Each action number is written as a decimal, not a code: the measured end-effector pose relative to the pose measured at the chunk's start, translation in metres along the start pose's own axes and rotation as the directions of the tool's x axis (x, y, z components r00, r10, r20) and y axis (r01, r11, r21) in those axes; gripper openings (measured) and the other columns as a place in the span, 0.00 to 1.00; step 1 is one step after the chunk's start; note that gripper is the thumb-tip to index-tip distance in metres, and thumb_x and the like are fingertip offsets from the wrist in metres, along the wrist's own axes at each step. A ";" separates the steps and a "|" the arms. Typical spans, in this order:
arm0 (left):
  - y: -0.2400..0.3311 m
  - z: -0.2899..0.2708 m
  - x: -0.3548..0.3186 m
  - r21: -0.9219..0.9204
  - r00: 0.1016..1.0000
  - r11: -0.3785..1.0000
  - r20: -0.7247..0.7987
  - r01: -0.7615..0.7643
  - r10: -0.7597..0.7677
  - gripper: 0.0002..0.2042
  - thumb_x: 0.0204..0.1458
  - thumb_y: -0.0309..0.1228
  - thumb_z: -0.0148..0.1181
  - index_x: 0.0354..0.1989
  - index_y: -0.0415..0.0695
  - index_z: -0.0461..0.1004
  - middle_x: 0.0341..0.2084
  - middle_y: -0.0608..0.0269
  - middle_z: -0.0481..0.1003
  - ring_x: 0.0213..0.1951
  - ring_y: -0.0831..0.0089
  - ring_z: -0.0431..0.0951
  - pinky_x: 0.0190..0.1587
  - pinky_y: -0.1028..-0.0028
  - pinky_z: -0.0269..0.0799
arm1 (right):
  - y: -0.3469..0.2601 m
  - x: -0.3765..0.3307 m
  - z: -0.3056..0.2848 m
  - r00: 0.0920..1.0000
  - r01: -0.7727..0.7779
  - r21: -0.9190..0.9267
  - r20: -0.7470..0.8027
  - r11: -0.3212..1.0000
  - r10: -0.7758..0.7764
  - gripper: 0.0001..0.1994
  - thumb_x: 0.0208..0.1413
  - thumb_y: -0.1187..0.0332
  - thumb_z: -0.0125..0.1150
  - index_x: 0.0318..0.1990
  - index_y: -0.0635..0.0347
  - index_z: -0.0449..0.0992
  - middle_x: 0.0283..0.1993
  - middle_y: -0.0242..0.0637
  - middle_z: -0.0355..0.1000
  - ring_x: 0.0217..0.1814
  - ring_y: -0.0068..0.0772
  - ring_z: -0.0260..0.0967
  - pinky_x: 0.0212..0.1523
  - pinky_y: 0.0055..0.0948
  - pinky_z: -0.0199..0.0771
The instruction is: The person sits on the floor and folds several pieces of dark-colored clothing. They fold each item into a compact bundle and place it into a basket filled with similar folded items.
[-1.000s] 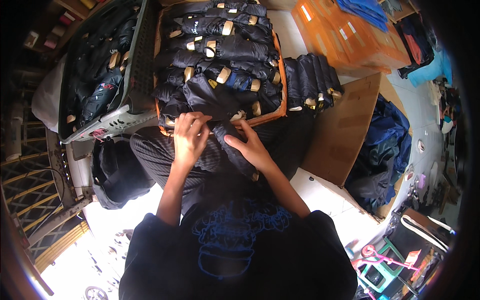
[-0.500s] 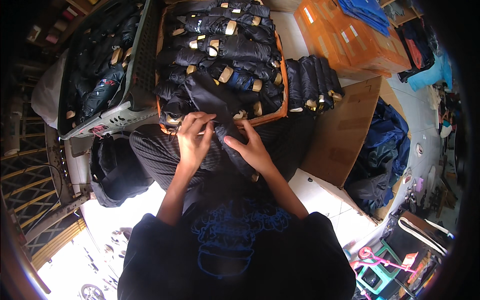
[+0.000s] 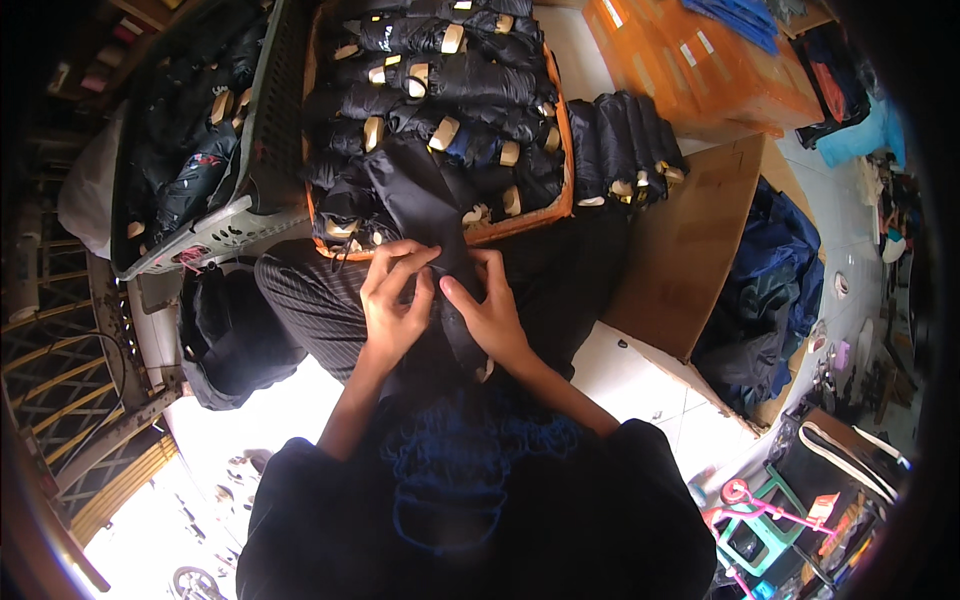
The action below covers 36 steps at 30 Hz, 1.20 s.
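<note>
Umbrella (image 3: 451,238) Steadied Between My Fingers

What looks like a black umbrella lies lengthwise over my lap (image 3: 310,295), its pale tip toward my shirt (image 3: 450,480) and its looser cloth lapping over the orange rim of the bin (image 3: 520,228). My right hand (image 3: 488,300) grips it, thumb on the near face, fingers around the far side, probably to stop it rolling. My left hand (image 3: 397,290) is narrowed at the cloth's edge, thumb and forefinger close; I can't tell whether they pinch anything. Rolled umbrellas (image 3: 480,80) fill the bin in rows, likely to save room. The grey crate (image 3: 275,120) stands close on my left, presumably for easy reach.
</note>
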<state>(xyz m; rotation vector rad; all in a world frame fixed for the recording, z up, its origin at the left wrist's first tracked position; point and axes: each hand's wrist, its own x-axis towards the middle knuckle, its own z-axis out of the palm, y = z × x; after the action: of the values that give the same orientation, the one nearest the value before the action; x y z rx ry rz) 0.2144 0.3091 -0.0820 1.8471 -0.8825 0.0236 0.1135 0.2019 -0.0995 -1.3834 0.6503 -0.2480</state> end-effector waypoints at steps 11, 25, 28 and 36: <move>0.016 0.012 -0.062 -0.173 0.994 0.980 -0.039 0.096 -0.104 0.13 0.45 0.16 0.64 0.40 0.40 0.83 0.51 0.53 0.67 0.38 0.71 0.76 0.42 0.74 0.74 | 0.009 -0.021 -0.033 0.972 -0.231 0.307 0.040 0.923 0.230 0.17 0.66 0.57 0.52 0.50 0.63 0.67 0.43 0.37 0.70 0.45 0.25 0.69 0.44 0.26 0.69; 0.035 0.013 -0.049 -0.516 0.573 0.285 0.572 0.808 -0.587 0.18 0.59 0.31 0.62 0.54 0.36 0.69 0.45 0.58 0.76 0.47 0.76 0.74 0.51 0.76 0.69 | -0.010 -0.047 -0.055 0.970 -0.162 -0.224 0.141 0.961 0.197 0.14 0.62 0.60 0.60 0.35 0.62 0.70 0.25 0.33 0.70 0.28 0.18 0.67 0.28 0.25 0.65; 0.036 0.011 -0.049 -0.480 0.552 0.290 0.608 0.828 -0.571 0.20 0.58 0.32 0.63 0.55 0.36 0.69 0.46 0.58 0.76 0.48 0.76 0.74 0.52 0.75 0.69 | 0.005 -0.047 -0.065 0.982 -0.151 -0.143 0.089 0.978 0.165 0.13 0.62 0.60 0.60 0.35 0.62 0.71 0.25 0.32 0.70 0.25 0.18 0.66 0.26 0.24 0.63; 0.044 0.016 -0.045 -0.557 0.578 0.236 0.587 0.797 -0.567 0.21 0.60 0.36 0.61 0.57 0.35 0.69 0.47 0.57 0.76 0.48 0.75 0.74 0.52 0.74 0.69 | -0.014 -0.032 -0.060 0.996 -0.054 -0.066 0.065 0.996 0.059 0.12 0.59 0.63 0.65 0.34 0.61 0.70 0.27 0.25 0.64 0.29 0.13 0.60 0.30 0.19 0.61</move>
<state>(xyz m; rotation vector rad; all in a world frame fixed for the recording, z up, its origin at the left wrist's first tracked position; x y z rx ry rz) 0.1507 0.3129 -0.0723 1.1930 -0.0435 -1.0791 0.0571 0.1668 -0.0796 -1.4268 0.6454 -0.1357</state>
